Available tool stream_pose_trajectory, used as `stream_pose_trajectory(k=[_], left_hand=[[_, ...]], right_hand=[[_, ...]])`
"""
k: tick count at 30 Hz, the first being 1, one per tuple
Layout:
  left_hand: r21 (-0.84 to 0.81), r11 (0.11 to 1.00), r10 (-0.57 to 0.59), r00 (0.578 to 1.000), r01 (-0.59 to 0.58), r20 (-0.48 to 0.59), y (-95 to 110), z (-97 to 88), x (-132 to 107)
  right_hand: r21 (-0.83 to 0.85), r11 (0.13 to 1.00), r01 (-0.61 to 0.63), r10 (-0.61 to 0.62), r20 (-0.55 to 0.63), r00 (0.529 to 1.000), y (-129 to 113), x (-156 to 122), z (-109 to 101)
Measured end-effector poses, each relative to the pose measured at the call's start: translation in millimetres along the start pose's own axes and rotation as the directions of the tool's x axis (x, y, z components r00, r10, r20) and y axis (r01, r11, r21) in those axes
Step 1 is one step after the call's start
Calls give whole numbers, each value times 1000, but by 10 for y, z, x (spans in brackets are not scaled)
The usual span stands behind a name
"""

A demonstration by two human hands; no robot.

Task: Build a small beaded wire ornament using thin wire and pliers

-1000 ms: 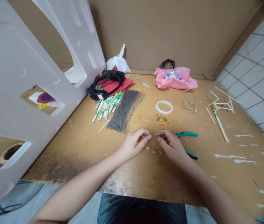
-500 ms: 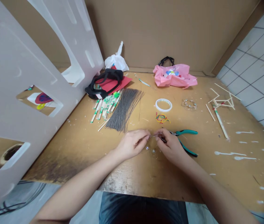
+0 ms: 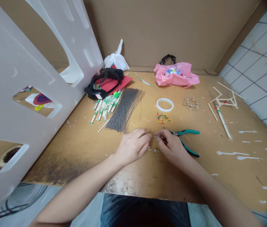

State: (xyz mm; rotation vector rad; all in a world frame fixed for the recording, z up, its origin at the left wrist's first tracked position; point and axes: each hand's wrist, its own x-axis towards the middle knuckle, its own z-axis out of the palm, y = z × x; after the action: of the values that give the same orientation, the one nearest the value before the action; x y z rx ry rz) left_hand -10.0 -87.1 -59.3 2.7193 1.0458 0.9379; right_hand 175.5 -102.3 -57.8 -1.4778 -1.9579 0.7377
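A thin wire (image 3: 156,136) spans the small gap between my two hands above the wooden table. My left hand (image 3: 133,146) is closed in a pinch at the wire's left end, its back turned up. My right hand (image 3: 171,147) pinches the wire from the other side, fingers curled. Just below the fingertips are small clear beads (image 3: 155,150); whether they are threaded cannot be made out. Pliers (image 3: 188,132) with teal handles lie spread beside my right hand, their jaws partly hidden by it. A bundle of grey wires (image 3: 125,110) lies beyond my left hand.
Beyond my hands lie coloured rubber bands (image 3: 163,118), a white tape roll (image 3: 165,109) and a beaded wire ring (image 3: 191,104). A stick frame (image 3: 226,102) sits right; wrapped chopsticks (image 3: 105,108), a black strap (image 3: 103,82) and a white plastic panel (image 3: 41,60) stand left. A pink bag (image 3: 178,78) is behind.
My left hand has rotated, bringing its back further up and hiding more of the fingertips. The right hand keeps its pinch almost in place. The view has shifted slightly.
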Motion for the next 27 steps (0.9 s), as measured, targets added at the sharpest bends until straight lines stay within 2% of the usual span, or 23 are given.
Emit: stream_pose_trajectory(k=[6, 9, 11, 17, 20, 24, 27], left_hand=[[-179, 979, -111, 992, 100, -53, 27, 38, 13], [-225, 967, -124, 992, 115, -25, 22, 39, 18], [-199, 974, -110, 994, 109, 6, 18, 36, 19], [17, 1000, -22, 996, 21, 90, 44, 17, 27], [55, 998, 23, 989, -32, 144, 40, -11, 39], [-88, 996, 14, 991, -2, 134, -3, -43, 51], [-299, 946, -101, 990, 125, 95, -10, -36, 58]], right_hand=[[-3, 1000, 0, 0, 17, 1000, -18, 3, -8], [4, 1000, -9, 9, 29, 1000, -30, -6, -4], [12, 1000, -13, 12, 38, 999, -40, -12, 0], [10, 1000, -20, 20, 51, 999, -68, -22, 28], [-18, 1000, -21, 22, 56, 998, -83, -28, 27], [-22, 1000, 5, -3, 64, 998, -105, -30, -26], [54, 998, 29, -33, 75, 997, -103, -22, -67]])
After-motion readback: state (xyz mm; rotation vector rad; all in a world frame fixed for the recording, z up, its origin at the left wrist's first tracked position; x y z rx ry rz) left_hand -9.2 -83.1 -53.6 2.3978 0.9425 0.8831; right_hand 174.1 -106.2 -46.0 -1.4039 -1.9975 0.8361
